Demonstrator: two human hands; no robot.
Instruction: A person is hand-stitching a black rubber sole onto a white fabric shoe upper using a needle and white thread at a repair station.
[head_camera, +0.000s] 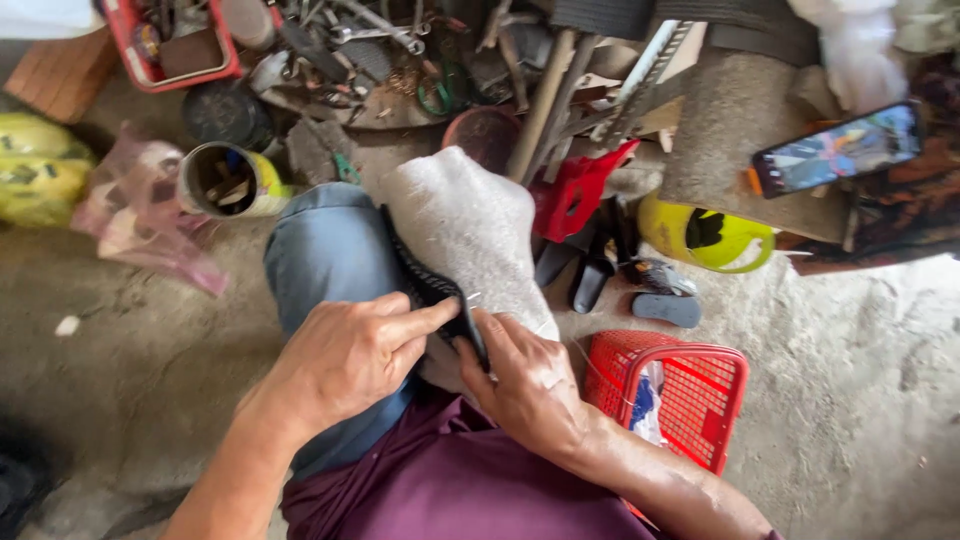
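Shoe (470, 235), white-grey and knit-looking, is propped sole-side toward the left on the person's knee in blue jeans (325, 260), about mid-frame, with its black ribbed sole edge (425, 290) facing the hands.

Biggest risk as I see it: the shoe is only balanced on that knee, so a hard push along the sole could roll it off to the right, down among the loose black sole pieces (665, 308) on the concrete or into the red basket (700, 390). Smaller risk: something thin and pale pokes out by the sole near the right fingers, can't tell if it's a needle or thread, but if it's sharp, a slip of the grip puts it into a fingertip. And the far side is a heap of metal tools (370, 50), so anything small dropped there is gone.

Left hand (350, 360) is mostly curled, thumb stretched out and pressing the black sole edge. Right hand (525, 385) is wrapped around the shoe's near end, fingers closed against the sole, touching the left thumb's tip. A paint can (225, 180) lies on its side far left, and a phone (838, 148) is propped up far right.
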